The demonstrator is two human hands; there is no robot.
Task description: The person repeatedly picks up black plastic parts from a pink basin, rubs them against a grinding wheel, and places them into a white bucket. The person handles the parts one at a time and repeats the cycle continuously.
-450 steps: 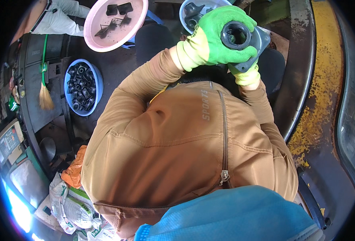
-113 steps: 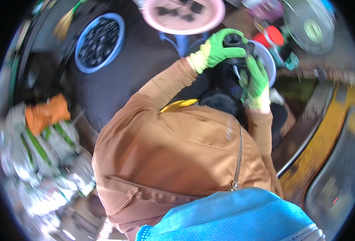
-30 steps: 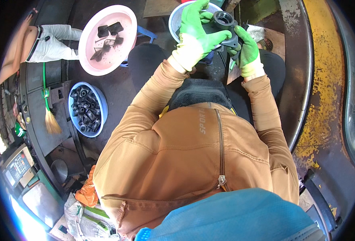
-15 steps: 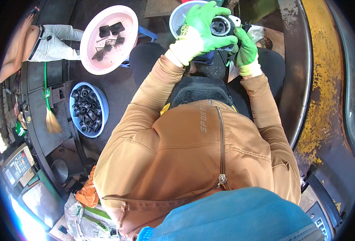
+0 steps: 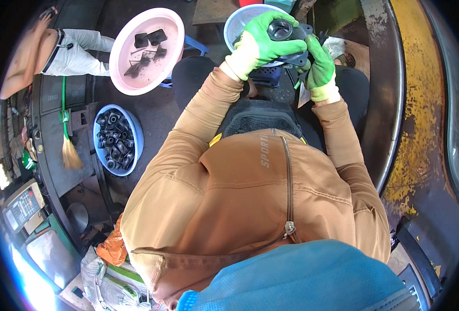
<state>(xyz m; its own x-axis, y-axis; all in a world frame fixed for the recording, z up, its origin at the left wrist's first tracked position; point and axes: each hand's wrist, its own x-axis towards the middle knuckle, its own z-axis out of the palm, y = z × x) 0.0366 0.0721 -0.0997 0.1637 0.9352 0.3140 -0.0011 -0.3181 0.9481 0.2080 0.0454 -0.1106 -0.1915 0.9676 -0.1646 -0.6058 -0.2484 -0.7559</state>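
Observation:
In a green-and-pale work glove, my left hand [image 5: 260, 44] grips a black moulded part with a round collar [image 5: 280, 30] and a flat flange [image 5: 301, 30]. Its thumb and fingers curve around the collar. My right hand [image 5: 320, 67], gloved alike, is closed at the flange's right edge, fingertips touching it. Something small and dark shows beyond those fingers, too little to name. Below the part, a pale blue mesh basket [image 5: 233, 26] is partly covered by my left hand.
A pink basin [image 5: 116, 65] with several black pieces stands left, beside a blue stool [image 5: 196, 45]. Nearer, a blue basin [image 5: 138, 136] holds many black parts. A broom [image 5: 70, 150] and another person's trousers [image 5: 81, 52] are farther left. A worn yellow metal body [image 5: 421, 103] rises at right.
The black part has been tilted in my hands, so its collar catches the light differently and the flange shows more. My right hand stays at its edge.

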